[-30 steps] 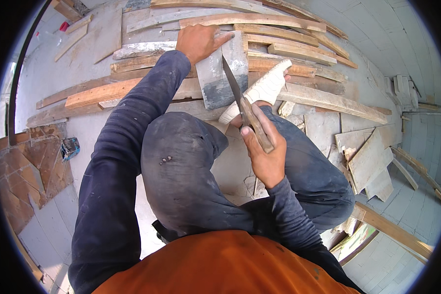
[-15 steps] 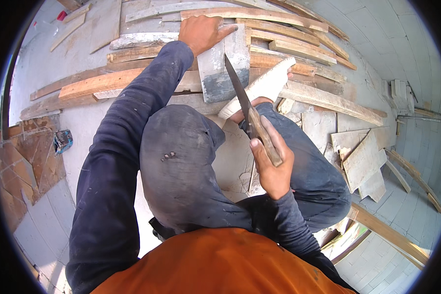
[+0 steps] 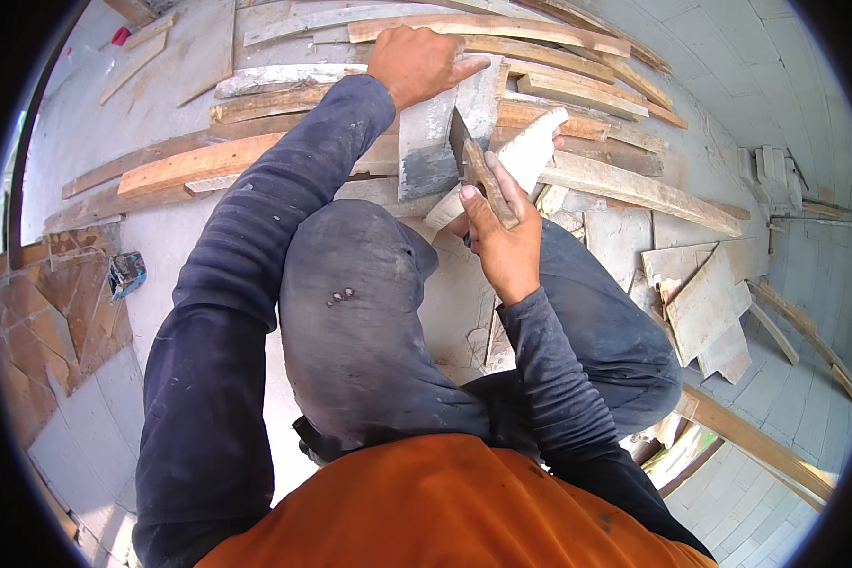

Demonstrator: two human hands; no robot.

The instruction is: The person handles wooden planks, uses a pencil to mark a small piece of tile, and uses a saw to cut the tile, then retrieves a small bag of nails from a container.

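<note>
My right hand [image 3: 509,237] is wrapped round the wooden handle of a handsaw [image 3: 488,187]. Its dark blade points away from me and lies over a grey board [image 3: 428,151], in line with a split or cut running down the board. At the board's far edge, my left hand [image 3: 424,64] grips it, fingers curled over and thumb stretched to the right. My foot in a white shoe [image 3: 530,147] rests against the board's right side, partly hidden behind my right hand. The blade's lower part is foreshortened.
Several wooden battens [image 3: 199,163] lie side by side under and beyond the board. Broken flat panels [image 3: 705,303] lean at the right. A small blue container [image 3: 126,273] and brown tile pieces [image 3: 66,312] are at the left. A long timber [image 3: 757,445] lies at the lower right.
My right hand has pushed the saw forward and slightly left, so less of the blade shows. My left hand has shifted slightly to the right along the board's far edge.
</note>
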